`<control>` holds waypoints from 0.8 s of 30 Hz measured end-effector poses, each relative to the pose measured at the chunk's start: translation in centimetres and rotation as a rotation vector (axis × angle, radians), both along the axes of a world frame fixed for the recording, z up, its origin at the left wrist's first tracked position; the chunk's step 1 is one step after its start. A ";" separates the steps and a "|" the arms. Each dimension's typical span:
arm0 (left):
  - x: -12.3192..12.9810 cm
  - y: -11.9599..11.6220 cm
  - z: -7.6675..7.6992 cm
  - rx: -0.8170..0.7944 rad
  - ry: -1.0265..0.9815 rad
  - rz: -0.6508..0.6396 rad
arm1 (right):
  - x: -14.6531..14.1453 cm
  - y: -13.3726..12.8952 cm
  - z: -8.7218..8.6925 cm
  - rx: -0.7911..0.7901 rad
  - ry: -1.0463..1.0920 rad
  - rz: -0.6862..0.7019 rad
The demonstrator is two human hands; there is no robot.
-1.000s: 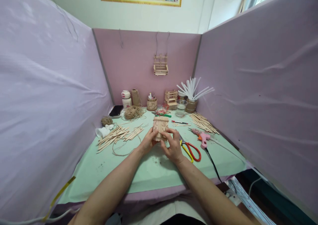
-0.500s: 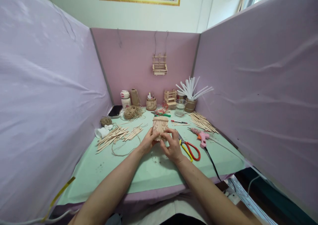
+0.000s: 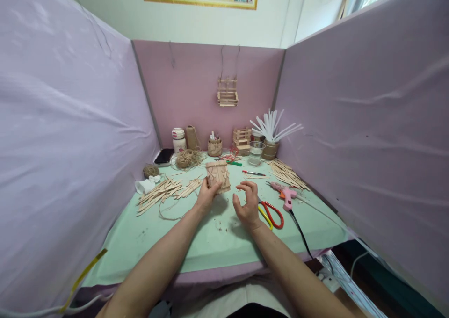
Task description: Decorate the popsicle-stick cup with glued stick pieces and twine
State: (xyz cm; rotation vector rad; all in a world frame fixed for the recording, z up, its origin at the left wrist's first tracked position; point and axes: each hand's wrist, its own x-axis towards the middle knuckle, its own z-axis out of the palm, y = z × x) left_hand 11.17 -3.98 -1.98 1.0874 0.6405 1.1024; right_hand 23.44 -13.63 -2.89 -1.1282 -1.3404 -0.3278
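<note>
My left hand (image 3: 207,192) grips a small tan handmade cup (image 3: 217,173) by its lower left side, thumb across its front. The cup has a raised rim band and leaf-like shapes on its wall, and it tilts slightly above the table. My right hand (image 3: 247,203) is apart from it, to its right, with fingers spread and curved and nothing between them. Scissors (image 3: 273,215) with red and yellow handles lie just right of my right hand, their blades partly hidden by it.
Wooden sticks (image 3: 159,194) lie at left and more sticks (image 3: 286,174) at right. A pink glue gun (image 3: 288,195) with a black cord rests on the right. Behind stand a twine bundle (image 3: 188,159), a clear water cup (image 3: 256,153) and a pot of white sticks (image 3: 270,149). A red pen (image 3: 253,173) lies nearer.
My right hand has let go of the cup and moved slightly right, fingers opening. My left hand has shifted the cup a little left and tilted it.
</note>
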 end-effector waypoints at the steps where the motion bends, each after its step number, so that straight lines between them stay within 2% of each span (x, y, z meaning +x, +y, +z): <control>1: 0.0 0.0 0.1 -0.017 -0.011 -0.014 | 0.0 0.0 0.0 -0.003 0.000 0.002; 11: -0.2 -1.5 0.9 -0.002 0.001 -0.160 | -0.3 -0.4 0.3 -0.134 -0.191 0.027; 17: -0.3 -1.6 1.0 -0.020 -0.032 -0.179 | -0.3 -0.6 0.6 -0.097 -0.233 0.048; 24: -0.2 -1.8 1.7 -0.055 -0.041 -0.166 | -0.4 -0.5 0.6 -0.081 -0.248 0.090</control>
